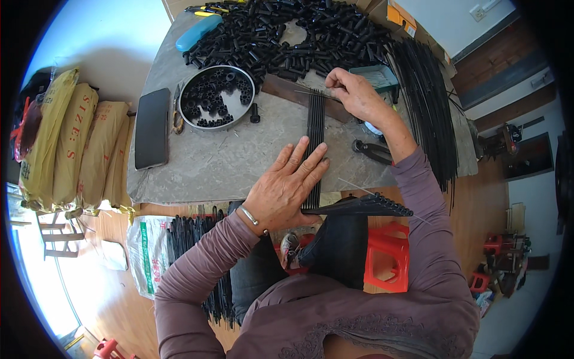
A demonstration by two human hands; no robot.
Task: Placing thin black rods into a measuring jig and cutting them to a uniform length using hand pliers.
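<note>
My left hand [284,185] lies flat, fingers stretched, over a row of slim black rods [315,119] placed side by side on the table. My right hand [356,93] is pinched at the far end of that row, on a thin metal wire [315,93] that crosses the rods. Behind the wire is a long dark brown bar [284,88]. From the table's near edge, a black bunch of strips [371,205] with loop-like ends juts over my lap, a thin wire running through the ends. My left palm hides part of the rods.
A heap of short black tubes [263,36] covers the table's far side. A metal bowl [250,106] holds black pieces, beside a dark flat phone-like slab [152,128]. Pincers [372,151] lie near my right forearm; long black rods [424,107] hang over the right edge.
</note>
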